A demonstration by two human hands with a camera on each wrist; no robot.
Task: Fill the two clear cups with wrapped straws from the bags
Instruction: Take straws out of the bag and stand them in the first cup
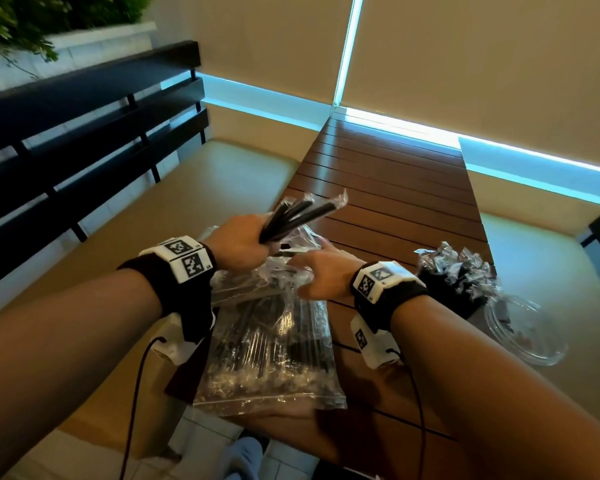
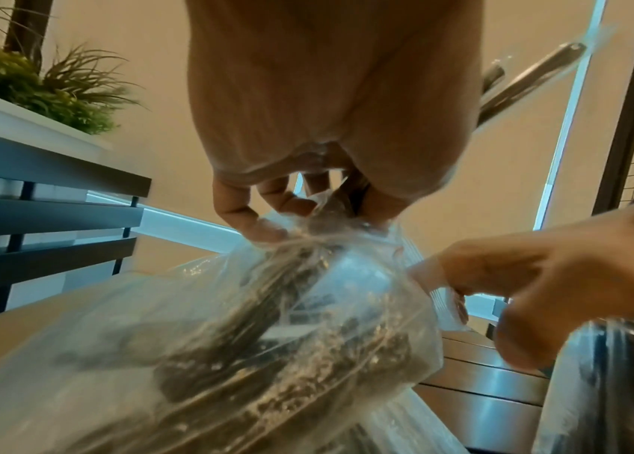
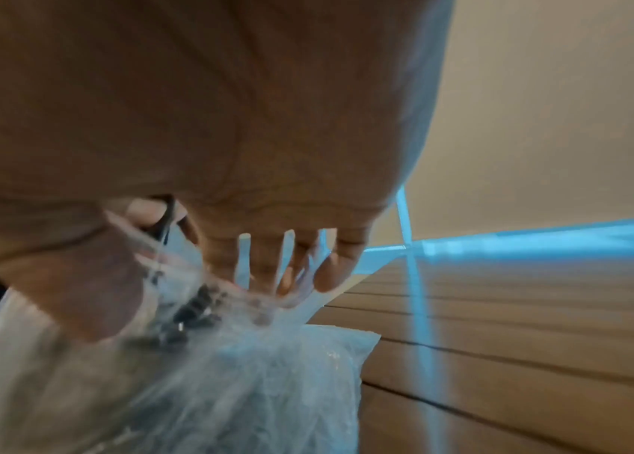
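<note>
My left hand (image 1: 252,242) grips a small bunch of black wrapped straws (image 1: 300,213), lifted just above the mouth of a clear bag (image 1: 257,289) on the wooden table (image 1: 395,188). In the left wrist view the straws (image 2: 533,76) stick out past the palm. My right hand (image 1: 321,271) pinches the bag's open edge between thumb and fingers; its fingers (image 3: 288,270) spread over the plastic (image 3: 249,384). A second bag of straws (image 1: 267,351) lies nearer me. To the right, one clear cup (image 1: 454,275) is packed with wrapped straws, and another clear cup (image 1: 523,327) looks almost empty.
A dark slatted bench back (image 1: 84,133) runs along the left over a beige seat (image 1: 205,188). Another beige seat (image 1: 551,265) lies right of the narrow table. Cables hang from both wrist units near the table's front edge.
</note>
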